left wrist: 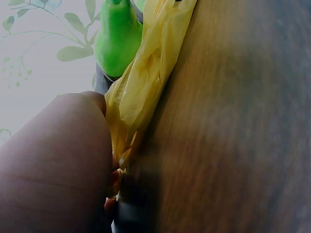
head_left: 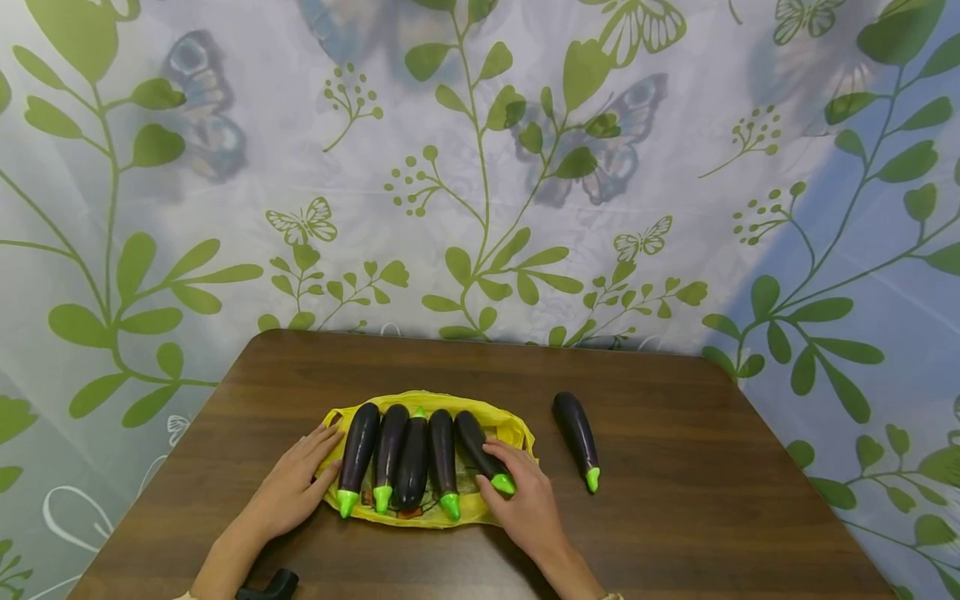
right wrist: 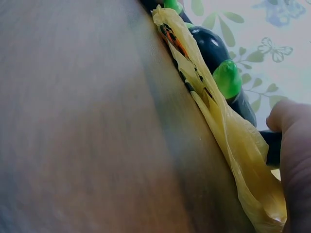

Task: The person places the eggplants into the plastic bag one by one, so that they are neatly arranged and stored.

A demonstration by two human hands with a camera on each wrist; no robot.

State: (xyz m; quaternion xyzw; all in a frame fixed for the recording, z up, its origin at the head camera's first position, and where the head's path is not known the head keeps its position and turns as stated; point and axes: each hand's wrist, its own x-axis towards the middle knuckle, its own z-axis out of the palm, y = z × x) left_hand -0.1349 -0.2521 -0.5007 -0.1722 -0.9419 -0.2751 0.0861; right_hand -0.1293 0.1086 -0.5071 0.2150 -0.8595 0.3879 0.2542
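Several dark purple toy eggplants (head_left: 392,446) with bright green stem ends lie side by side on a flattened yellow plastic bag (head_left: 487,506). One of them points its green end away from me. My right hand (head_left: 527,504) holds the rightmost eggplant (head_left: 471,437) on the bag, thumb on one side and fingers on the other. My left hand (head_left: 292,483) rests at the bag's left edge, its fingers fairly straight and its thumb near the leftmost eggplant (head_left: 360,442). In the left wrist view, the bag (left wrist: 141,82) and a green stem end (left wrist: 116,41) show beyond the thumb.
A single eggplant (head_left: 576,433) lies apart on the brown wooden table (head_left: 690,467), right of the bag. A black object (head_left: 273,586) shows at the bottom edge by my left forearm. Behind the table hangs a leaf-and-butterfly patterned cloth (head_left: 420,250).
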